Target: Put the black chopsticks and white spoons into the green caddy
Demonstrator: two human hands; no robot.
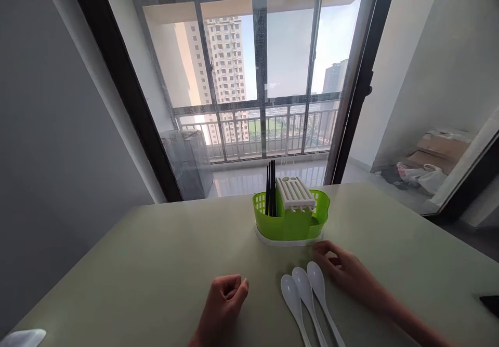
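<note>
A green utensil holder with a white base and a white slotted top stands on the table. Black chopsticks rise upright from its left compartment. In front of it, three white spoons lie side by side, bowls pointing away from me and handles running off the bottom edge. My left hand rests left of the spoons, fingers curled into a loose fist with nothing visible in it. My right hand is just right of the spoon bowls, near the holder's base. Its fingers are bent, with a gap between them and the thumb.
The pale table reaches to a glass door with a dark frame. A white object shows at the lower left corner, and a dark object at the right edge. Beyond the glass are bags and cardboard.
</note>
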